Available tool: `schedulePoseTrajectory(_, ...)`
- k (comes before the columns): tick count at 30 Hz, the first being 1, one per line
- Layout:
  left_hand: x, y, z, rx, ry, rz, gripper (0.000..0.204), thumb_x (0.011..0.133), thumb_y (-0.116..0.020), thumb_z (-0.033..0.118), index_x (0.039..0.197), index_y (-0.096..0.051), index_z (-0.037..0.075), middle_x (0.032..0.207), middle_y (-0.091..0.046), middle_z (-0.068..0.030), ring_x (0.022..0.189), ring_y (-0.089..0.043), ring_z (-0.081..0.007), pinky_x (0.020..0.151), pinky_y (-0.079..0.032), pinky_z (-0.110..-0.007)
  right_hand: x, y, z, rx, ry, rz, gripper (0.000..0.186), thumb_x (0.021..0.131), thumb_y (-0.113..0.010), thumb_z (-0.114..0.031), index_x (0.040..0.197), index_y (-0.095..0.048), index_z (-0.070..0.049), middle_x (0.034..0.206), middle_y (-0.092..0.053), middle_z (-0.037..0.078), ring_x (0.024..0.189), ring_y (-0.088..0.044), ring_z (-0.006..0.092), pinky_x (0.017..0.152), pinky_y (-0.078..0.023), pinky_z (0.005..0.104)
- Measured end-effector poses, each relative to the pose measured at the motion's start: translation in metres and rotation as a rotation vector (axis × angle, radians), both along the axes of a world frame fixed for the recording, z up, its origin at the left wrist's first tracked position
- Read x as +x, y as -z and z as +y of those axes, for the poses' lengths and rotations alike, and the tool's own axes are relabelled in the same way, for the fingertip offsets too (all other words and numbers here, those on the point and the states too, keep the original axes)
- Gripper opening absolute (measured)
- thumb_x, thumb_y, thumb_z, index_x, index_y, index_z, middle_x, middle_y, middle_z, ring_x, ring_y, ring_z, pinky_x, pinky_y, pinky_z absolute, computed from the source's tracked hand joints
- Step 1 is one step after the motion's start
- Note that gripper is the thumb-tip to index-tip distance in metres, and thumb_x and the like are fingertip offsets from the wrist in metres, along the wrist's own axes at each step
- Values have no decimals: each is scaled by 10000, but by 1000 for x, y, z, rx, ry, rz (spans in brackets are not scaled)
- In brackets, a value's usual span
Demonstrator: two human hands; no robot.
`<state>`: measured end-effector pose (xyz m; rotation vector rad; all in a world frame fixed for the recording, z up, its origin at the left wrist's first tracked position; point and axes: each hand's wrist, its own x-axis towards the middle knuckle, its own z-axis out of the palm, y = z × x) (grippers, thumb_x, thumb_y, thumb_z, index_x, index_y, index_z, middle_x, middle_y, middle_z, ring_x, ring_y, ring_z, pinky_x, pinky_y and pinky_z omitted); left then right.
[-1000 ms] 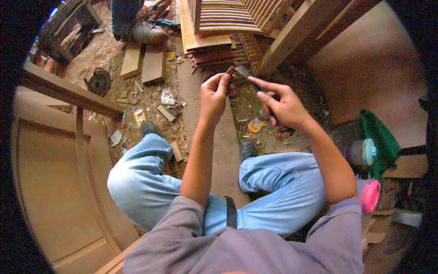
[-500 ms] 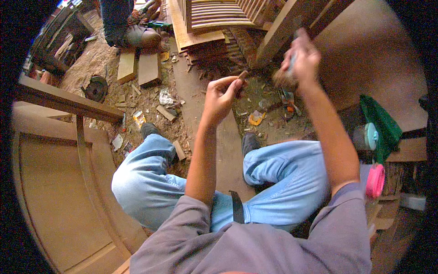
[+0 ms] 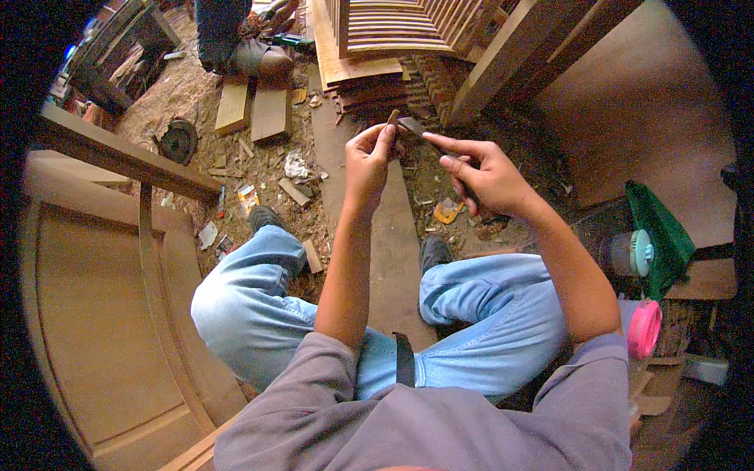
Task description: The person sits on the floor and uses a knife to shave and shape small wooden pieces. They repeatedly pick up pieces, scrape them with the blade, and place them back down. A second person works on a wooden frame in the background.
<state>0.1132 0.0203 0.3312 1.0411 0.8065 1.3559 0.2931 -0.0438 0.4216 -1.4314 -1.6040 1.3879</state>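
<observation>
My left hand (image 3: 367,161) pinches a small brown piece of wood (image 3: 393,117) between thumb and fingertips, above the plank on the ground. To its right, my right hand (image 3: 493,179) is closed round what looks like a brush, its slim dark handle (image 3: 434,147) slanting up and left. The handle's thin end reaches the wood piece or stops just beside it; I cannot tell which. Below my right palm shows a brown tuft (image 3: 492,228), seemingly the brush's bristles. Both forearms are raised in front of my knees.
A slatted wooden frame (image 3: 389,27) stands ahead, with posts (image 3: 510,59) at its right. A panelled door (image 3: 102,314) lies left. Wood blocks (image 3: 271,114) and scraps litter the ground. Lidded containers (image 3: 632,253) stand right. Another person's leg (image 3: 216,35) shows at upper left.
My right hand has come down and left from the posts, turning the handle's thin end toward the wood piece. My left hand still holds that piece and has barely moved.
</observation>
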Motion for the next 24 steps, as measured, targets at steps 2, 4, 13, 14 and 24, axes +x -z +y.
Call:
schedulePoseTrajectory(2, 1, 0, 1, 26, -15, 52, 205, 925, -600, 149, 978, -681, -32, 843, -682, -37, 732, -598, -76, 664, -474, -225, -5, -4, -2, -23, -33, 23, 417, 964, -502, -159, 1379, -463, -155, 527, -459, -32, 385, -443, 48, 361, -379, 217)
schedulePoseTrajectory(4, 1, 0, 1, 64, -37, 141, 200, 919, -607, 133, 990, -679, -40, 855, -685, -39, 748, -601, -76, 672, -477, -226, -7, -4, -5, -4, 12, -24, 410, 963, -504, -154, 1372, -472, -156, 526, -455, -37, 385, -434, 44, 364, -378, 216)
schedulePoseTrajectory(13, 3, -22, 7, 105, -70, 214, 236, 927, -594, 177, 971, -683, -37, 829, -685, -50, 708, -603, -94, 638, -479, -236, -17, 24, 1, 256, 159, 75, 381, 955, -530, -155, 1336, -521, -167, 563, -473, -29, 398, -432, 50, 375, -384, 225)
schedulePoseTrajectory(14, 0, -24, 8, 98, -80, 245, 260, 915, -607, 193, 1004, -684, -39, 871, -700, -77, 748, -629, -118, 683, -502, -251, -23, 25, 2, 173, 213, 63, 381, 956, -529, -154, 1336, -521, -168, 567, -477, -28, 398, -435, 53, 374, -387, 226)
schedulePoseTrajectory(24, 21, -2, -21, 167, 136, 443, 195, 881, -627, 151, 906, -711, -24, 760, -693, -42, 643, -595, -79, 591, -485, -239, 36, -56, 31, 546, 991, 441, 302, 970, -498, -207, 1267, -550, -192, 619, -504, 30, 455, -507, 125, 418, -459, 280)
